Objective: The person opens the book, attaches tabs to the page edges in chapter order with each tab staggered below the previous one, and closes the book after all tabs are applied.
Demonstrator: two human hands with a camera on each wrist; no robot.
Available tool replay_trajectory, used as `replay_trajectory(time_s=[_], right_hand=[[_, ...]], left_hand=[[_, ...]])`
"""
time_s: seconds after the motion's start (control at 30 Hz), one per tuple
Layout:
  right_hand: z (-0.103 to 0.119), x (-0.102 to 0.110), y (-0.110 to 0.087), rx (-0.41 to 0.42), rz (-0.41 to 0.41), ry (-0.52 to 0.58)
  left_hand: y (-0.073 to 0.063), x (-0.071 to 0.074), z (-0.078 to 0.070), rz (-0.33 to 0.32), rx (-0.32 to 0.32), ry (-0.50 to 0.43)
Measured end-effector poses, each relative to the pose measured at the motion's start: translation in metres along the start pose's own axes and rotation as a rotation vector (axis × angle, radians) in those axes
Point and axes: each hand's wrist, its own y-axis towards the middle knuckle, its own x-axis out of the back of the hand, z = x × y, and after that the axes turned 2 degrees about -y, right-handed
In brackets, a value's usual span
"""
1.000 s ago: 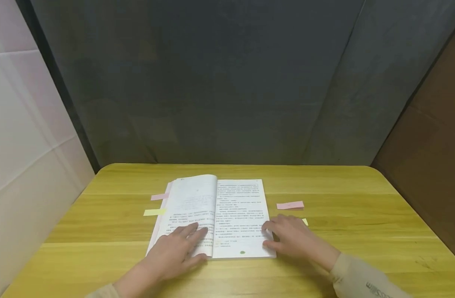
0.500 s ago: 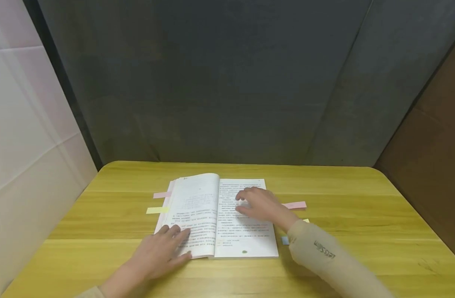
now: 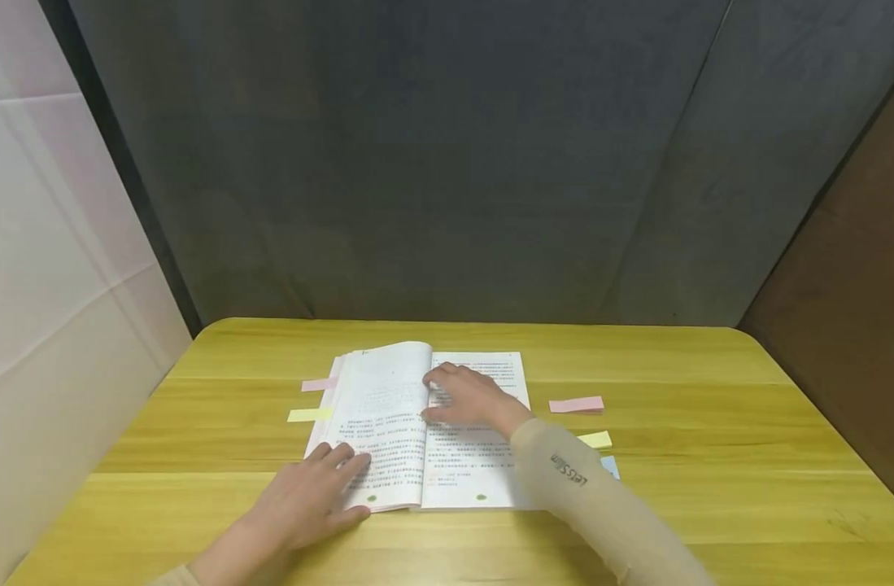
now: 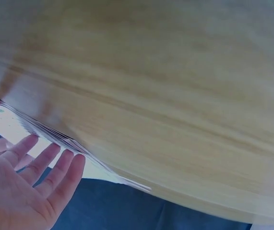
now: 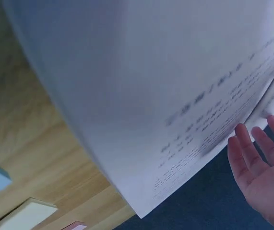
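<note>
An open book (image 3: 468, 472) with printed pages lies on the table. My left hand (image 3: 303, 496) rests at the lower outer part of its left page, thumb near the bottom edge; the left wrist view shows those fingers (image 4: 69, 179) spread along the page edges. My right hand (image 3: 472, 396) is over the right page, with its fingertips at the centre fold. In the right wrist view its fingers (image 5: 246, 143) are slightly bent and nothing is between them. A pink sticky tab (image 3: 318, 385) and a yellow sticky tab (image 3: 309, 415) stick out from the book's left side.
To the right of the book lie a pink sticky-note pad (image 3: 576, 404), a yellow one (image 3: 596, 440) and a blue one (image 3: 611, 466), the last partly behind the right sleeve (image 3: 586, 488). A dark curtain (image 3: 447, 163) hangs behind the wooden table (image 3: 710, 423).
My right hand has moved from the book's right edge across the right page to the fold. My left hand has slid left, from mid-page to the outer lower edge.
</note>
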Motion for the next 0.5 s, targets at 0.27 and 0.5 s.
replay_trajectory(time_s=[0.27,0.5], right_hand=[[0.0061,-0.0022,0.0027,-0.032,0.034,0.017],[0.0105,-0.0033,0.0063,-0.054,0.063,-0.011]], left_hand=[[-0.0008,0.0006,0.0020,-0.032,-0.033,0.042],[-0.0031,0.0008,0.0016,-0.019,-0.015,0.035]])
